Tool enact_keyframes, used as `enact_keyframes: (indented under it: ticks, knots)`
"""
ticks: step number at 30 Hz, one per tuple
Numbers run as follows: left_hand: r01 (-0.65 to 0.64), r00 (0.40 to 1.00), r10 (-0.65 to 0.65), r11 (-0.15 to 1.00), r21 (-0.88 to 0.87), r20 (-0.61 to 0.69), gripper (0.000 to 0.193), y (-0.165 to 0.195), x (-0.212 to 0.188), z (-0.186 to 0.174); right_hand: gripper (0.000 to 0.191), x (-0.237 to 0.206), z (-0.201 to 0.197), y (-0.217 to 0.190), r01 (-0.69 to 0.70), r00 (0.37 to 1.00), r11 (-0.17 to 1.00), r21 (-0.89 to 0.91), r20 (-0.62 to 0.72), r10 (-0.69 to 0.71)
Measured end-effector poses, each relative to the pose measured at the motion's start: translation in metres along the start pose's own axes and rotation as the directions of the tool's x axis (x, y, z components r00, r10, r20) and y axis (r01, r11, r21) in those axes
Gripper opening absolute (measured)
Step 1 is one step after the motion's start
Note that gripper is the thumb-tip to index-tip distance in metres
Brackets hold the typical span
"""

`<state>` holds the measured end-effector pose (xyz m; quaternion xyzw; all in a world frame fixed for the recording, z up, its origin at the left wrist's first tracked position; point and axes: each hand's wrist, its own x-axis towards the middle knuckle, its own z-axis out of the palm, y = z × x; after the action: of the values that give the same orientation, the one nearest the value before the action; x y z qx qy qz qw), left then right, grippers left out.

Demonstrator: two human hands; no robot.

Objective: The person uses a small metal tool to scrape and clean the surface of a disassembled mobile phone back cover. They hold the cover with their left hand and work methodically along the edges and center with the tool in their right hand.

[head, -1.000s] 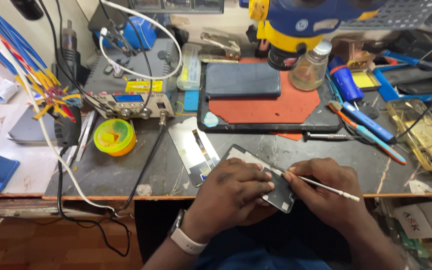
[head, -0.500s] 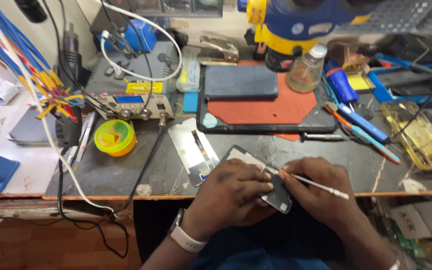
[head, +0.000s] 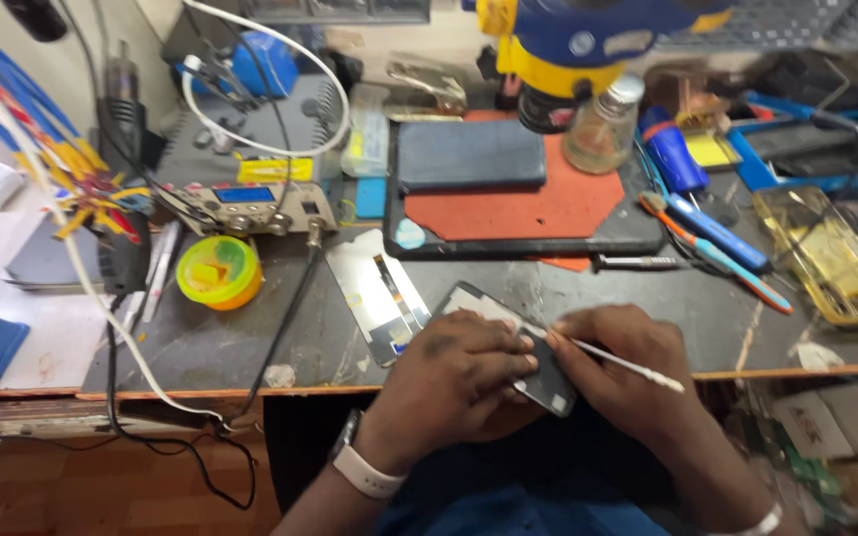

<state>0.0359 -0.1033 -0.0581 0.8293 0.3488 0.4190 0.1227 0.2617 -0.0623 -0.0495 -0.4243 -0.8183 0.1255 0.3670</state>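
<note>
- Phone (head: 548, 382): dark, flat, lying tilted at the front edge of the workbench (head: 250, 347), partly covered by both hands; its upper corner shows pale and bare.
- Left hand (head: 459, 372): laid over the phone's left half, fingers curled and pressed down on it, pinning it to the bench. A pale watch strap (head: 364, 467) sits on the wrist.
- Right hand (head: 623, 372): rests on the phone's right side, thumb and fingers pinched together around a thin white stick (head: 613, 359).
- Thin white stick: runs slantwise from the phone's surface near the left fingertips out past the right hand toward the bench edge.
- Silver metal plate (head: 379, 293): flat on the bench, just left of the phone.
- Red mat (head: 538, 208): behind the hands, carrying a second dark phone (head: 469, 154).
- Glass bottle (head: 603, 129): upright at the mat's far right corner.
- Yellow-green round tub (head: 218, 270): left of the plate, well apart from the hands.
- Screwdriver (head: 643, 263): lying near the mat's front edge.
- Yellow plastic box (head: 826, 253): far right.
</note>
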Motion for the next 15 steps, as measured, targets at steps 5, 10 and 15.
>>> enact_keyframes:
  ticks: [5,10,15]
  knots:
    - [0.03,1.0,-0.03,1.0,-0.008,0.01,0.025,0.003,0.001,-0.003,0.009,0.018,0.017,-0.004,0.02,1.0,1.0,0.02,0.019,-0.02]
    - [0.021,1.0,-0.021,1.0,0.001,-0.019,0.026,0.004,0.0,-0.001,0.011,0.006,0.0,-0.001,0.045,0.999,0.999,-0.029,0.002,-0.045]
    - [-0.019,1.0,0.019,1.0,0.012,-0.023,0.025,-0.001,-0.001,0.0,0.01,0.004,-0.003,-0.003,0.042,0.999,0.998,-0.045,0.022,-0.041]
